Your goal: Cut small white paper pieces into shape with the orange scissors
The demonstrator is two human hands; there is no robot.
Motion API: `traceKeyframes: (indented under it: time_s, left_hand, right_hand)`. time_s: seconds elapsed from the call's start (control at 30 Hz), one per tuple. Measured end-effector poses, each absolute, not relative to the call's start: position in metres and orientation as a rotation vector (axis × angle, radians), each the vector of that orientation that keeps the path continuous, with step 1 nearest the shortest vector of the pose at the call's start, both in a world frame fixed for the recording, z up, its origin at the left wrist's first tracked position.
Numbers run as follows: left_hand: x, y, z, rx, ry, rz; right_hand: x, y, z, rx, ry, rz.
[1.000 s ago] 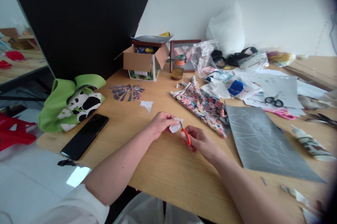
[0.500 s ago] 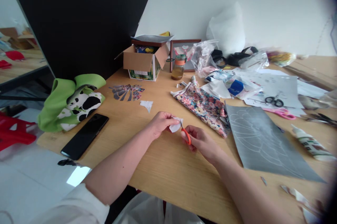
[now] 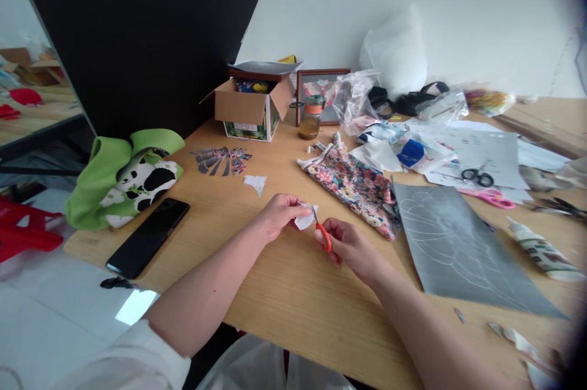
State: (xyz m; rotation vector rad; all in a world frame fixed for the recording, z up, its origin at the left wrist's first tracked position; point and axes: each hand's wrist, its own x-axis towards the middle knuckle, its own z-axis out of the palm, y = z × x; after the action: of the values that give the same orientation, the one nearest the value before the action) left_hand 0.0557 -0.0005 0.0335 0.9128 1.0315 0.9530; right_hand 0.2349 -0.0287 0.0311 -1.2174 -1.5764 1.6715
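My left hand (image 3: 280,216) is closed, pinching a small white piece (image 3: 306,219) between thumb and fingers; I cannot tell if it is paper or fabric. In my right hand (image 3: 345,242) is a pair of scissors (image 3: 324,237) with orange handles, its blades at the right edge of the white piece. Both hands are just above the wooden table (image 3: 284,298). Beyond them lies another white cut piece (image 3: 255,184), and past it a fan of patterned cut pieces (image 3: 222,161). Folded floral fabric (image 3: 351,188) lies behind my right hand.
A black phone (image 3: 149,237) and a green panda bag (image 3: 132,179) are at the left. An open carton (image 3: 245,110) and a jar (image 3: 310,120) stand at the back. On the right are a grey sheet with white lines (image 3: 463,249), pink scissors (image 3: 490,197) and a glue bottle (image 3: 543,252).
The white piece has turned slightly at the scissor blades. Both hands stay in almost the same place, and the other things have not moved.
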Motion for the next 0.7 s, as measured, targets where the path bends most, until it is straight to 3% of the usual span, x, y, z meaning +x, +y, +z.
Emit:
traceKeyframes:
  time_s: [0.7]
  left_hand:
    - [0.0556, 0.0003, 0.0317, 0.918, 1.03, 0.986]
  right_hand:
    - [0.2345, -0.0294, 0.031, -1.211, -1.544, 1.676]
